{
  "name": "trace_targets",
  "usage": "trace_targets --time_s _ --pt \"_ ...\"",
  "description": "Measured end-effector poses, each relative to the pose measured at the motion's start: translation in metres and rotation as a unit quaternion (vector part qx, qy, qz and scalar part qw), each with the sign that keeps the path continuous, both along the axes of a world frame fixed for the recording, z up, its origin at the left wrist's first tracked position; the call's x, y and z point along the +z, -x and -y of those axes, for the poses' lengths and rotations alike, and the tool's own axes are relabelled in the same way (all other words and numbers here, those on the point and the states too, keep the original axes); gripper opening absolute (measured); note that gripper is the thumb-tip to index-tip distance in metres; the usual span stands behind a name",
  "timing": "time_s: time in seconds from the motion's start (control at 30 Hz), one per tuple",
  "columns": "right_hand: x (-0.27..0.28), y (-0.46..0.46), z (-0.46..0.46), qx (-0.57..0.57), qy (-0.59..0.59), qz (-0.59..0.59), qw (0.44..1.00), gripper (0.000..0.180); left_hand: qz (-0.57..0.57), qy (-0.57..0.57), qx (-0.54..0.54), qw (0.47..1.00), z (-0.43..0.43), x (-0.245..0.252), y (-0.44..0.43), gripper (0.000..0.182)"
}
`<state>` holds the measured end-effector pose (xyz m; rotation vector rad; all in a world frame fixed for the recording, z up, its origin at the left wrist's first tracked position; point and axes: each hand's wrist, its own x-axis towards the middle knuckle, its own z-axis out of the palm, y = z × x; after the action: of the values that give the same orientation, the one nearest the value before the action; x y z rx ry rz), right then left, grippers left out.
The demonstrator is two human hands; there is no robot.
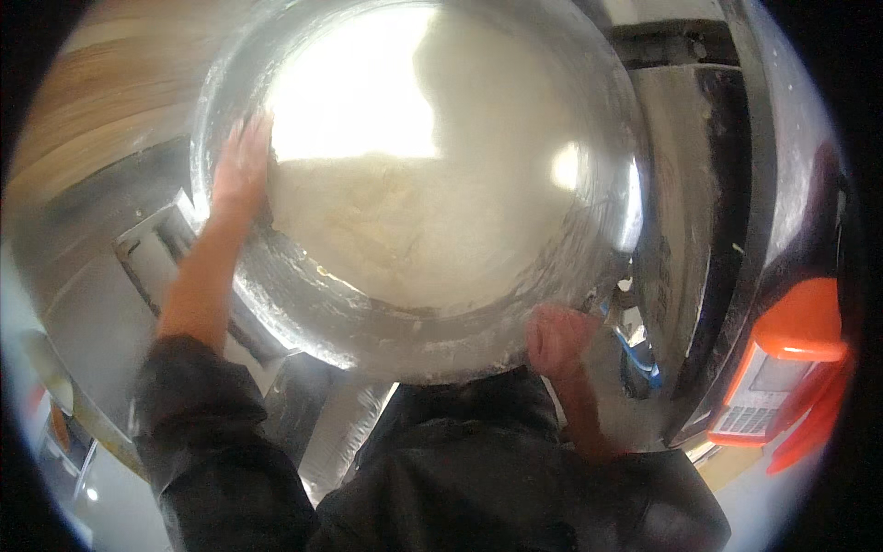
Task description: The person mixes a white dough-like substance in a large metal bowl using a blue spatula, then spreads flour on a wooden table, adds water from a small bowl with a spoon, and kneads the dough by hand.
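A large round metal bowl (428, 352) fills the upper middle of the head view, with a pale, smooth mass (414, 234) in it that reflects bright light. My left hand (241, 165) lies flat with extended fingers against the bowl's inner left wall, beside the edge of the pale mass. At the bowl's near right rim is my right hand (559, 338), its fingers curled over the rim and gripping it. Both hands are somewhat blurred. Whether the pale mass is dough or a liquid cannot be told.
An orange-framed device with a keypad and display, perhaps a scale (748, 386), stands at the right, beside a red-orange item (814, 414). Long dark-edged metal panels (676, 207) run along the bowl's right side. A rectangular metal frame (145, 265) lies left of the bowl.
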<state>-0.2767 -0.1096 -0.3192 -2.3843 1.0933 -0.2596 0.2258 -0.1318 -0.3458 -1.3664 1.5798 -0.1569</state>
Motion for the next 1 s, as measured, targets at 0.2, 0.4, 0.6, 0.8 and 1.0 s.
trace_targets --time_s 0.2,0.4,0.6,0.8,1.0 --pt "0.005 -0.006 0.004 -0.018 -0.010 0.015 1.000 0.014 -0.115 0.029 0.229 0.966 -0.125 0.006 0.091 0.043" --pt "0.005 -0.007 0.002 -0.038 -0.007 0.047 0.998 0.011 -0.300 -0.015 0.401 0.865 -0.136 0.011 0.149 0.026" --pt "-0.008 -0.002 -0.003 -0.030 0.032 0.067 0.997 0.014 -0.408 0.220 0.488 0.740 -0.090 -0.008 0.207 0.067" --pt "0.018 -0.027 -0.005 -0.176 -0.241 -0.041 0.953 0.027 -0.353 -0.015 0.240 0.904 -0.147 -0.017 0.249 0.067" --pt "0.085 0.017 -0.098 -0.034 -0.103 0.052 0.993 0.013 -0.505 -0.053 0.281 0.814 -0.219 -0.005 0.234 0.034"
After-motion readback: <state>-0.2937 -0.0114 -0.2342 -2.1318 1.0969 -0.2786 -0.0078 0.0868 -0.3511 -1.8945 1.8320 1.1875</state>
